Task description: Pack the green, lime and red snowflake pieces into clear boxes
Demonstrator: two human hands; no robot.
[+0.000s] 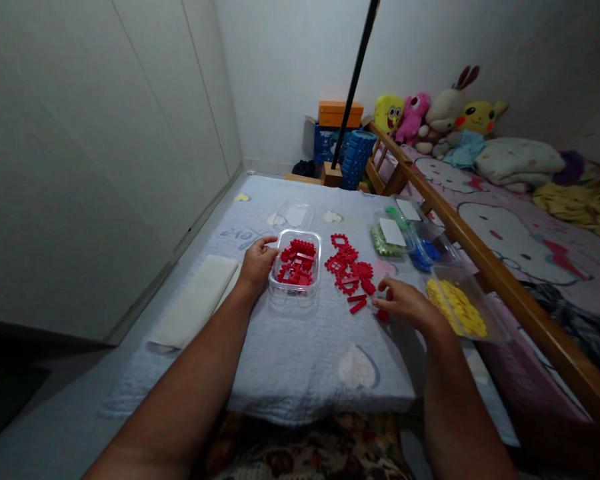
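My left hand (259, 265) grips the left rim of a clear plastic container (271, 288), which holds red toy building pieces (299, 263). To the right of the container, more red pieces (347, 267) lie loose on the cloth, among them gear-edged frames, round pieces and short bars (359, 307). My right hand (403, 301) hovers at the right edge of this loose group. Its thumb and forefinger are apart, and I see nothing held between them. A small red piece (382, 315) lies just below its fingertips.
Lidded tubs of green pieces (387, 243), a tub of blue pieces (426, 255) and a box of yellow pieces (457, 308) line the right side. A clear lid (296, 213) lies behind the container. Folded cloth (195, 300) lies left. A wooden bed rail (480, 267) borders the table.
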